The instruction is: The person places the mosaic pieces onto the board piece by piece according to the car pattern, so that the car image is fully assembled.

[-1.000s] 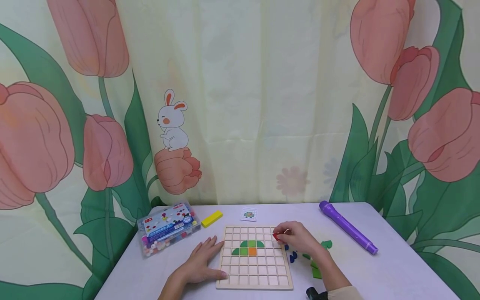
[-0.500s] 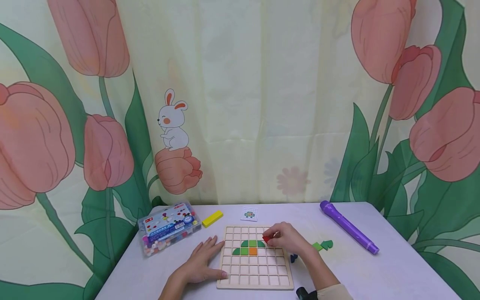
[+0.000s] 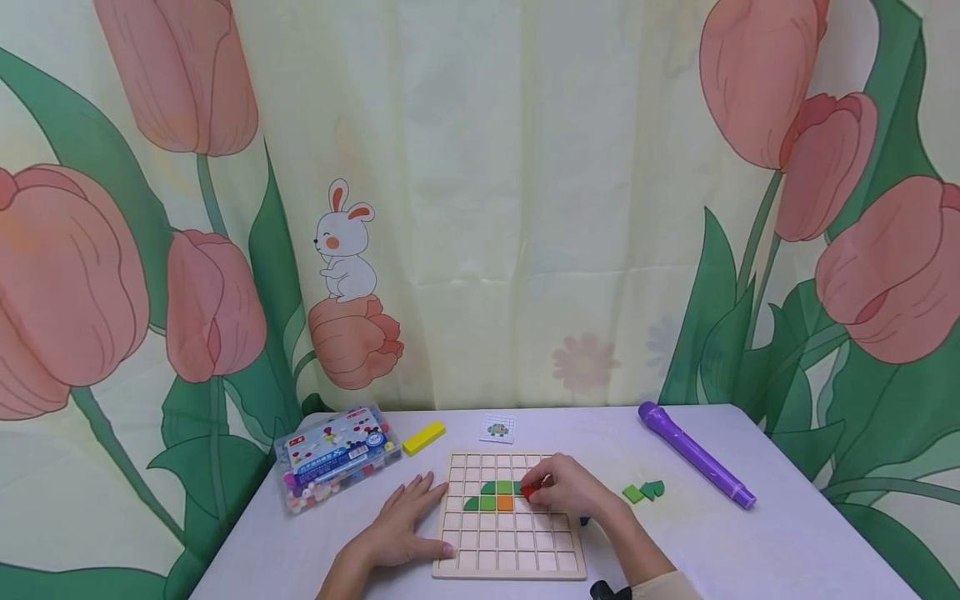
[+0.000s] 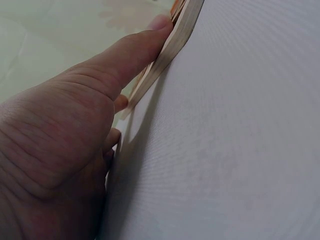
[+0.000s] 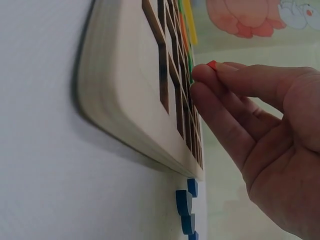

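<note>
My right hand [image 3: 566, 490] pinches a small red tile [image 3: 527, 493] between thumb and fingertips, low over the wooden grid board [image 3: 510, 575]. In the right wrist view a bit of the red tile [image 5: 212, 64] pokes out from the fingertips; the rest is covered. Beside the tile, the board holds green squares [image 3: 488, 503], rounded green corner tiles [image 3: 472, 505] and one orange square [image 3: 506, 503]. My left hand [image 3: 405, 527] lies spread at the board's left side, its thumb resting on the frame, as the left wrist view also shows.
Loose green tiles [image 3: 633, 493] lie right of the board; several blue tiles [image 5: 184, 202] sit by its edge. Behind it is a picture card [image 3: 497, 428]. A clear bead box [image 3: 337, 458] and yellow block [image 3: 424, 437] stand left, a purple tube [image 3: 697, 455] right.
My right hand has carried the red tile leftward and nearer, from the board's right edge to just beside the orange square's row. The left hand has stayed in place.
</note>
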`<state>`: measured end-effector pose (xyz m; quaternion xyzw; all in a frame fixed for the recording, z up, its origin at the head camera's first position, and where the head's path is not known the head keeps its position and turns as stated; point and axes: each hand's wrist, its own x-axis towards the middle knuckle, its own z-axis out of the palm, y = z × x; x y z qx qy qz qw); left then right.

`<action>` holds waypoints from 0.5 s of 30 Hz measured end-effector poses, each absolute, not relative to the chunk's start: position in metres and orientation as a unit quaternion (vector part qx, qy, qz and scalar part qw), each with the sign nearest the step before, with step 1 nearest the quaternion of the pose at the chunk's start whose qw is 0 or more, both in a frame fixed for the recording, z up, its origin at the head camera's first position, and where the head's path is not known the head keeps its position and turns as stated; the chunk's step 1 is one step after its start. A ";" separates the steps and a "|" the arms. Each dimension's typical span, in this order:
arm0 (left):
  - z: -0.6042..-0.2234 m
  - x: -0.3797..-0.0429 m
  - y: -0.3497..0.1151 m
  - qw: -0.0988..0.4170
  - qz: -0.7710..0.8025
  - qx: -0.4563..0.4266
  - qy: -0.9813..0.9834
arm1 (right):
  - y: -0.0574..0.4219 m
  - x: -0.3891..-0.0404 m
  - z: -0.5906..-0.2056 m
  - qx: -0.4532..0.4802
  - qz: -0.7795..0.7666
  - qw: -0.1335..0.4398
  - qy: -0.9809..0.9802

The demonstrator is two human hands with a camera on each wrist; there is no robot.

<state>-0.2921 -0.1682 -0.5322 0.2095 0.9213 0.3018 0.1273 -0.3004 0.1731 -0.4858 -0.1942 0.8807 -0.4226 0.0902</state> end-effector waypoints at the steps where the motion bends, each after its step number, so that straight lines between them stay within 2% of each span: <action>1: -0.532 -0.292 -0.168 0.127 0.302 0.210 0.921 | 0.172 -0.301 -0.486 -0.194 -0.422 0.093 0.881; 15: -0.534 -0.294 -0.169 0.121 0.298 0.217 0.922 | 0.167 -0.298 -0.489 -0.205 -0.386 0.079 0.896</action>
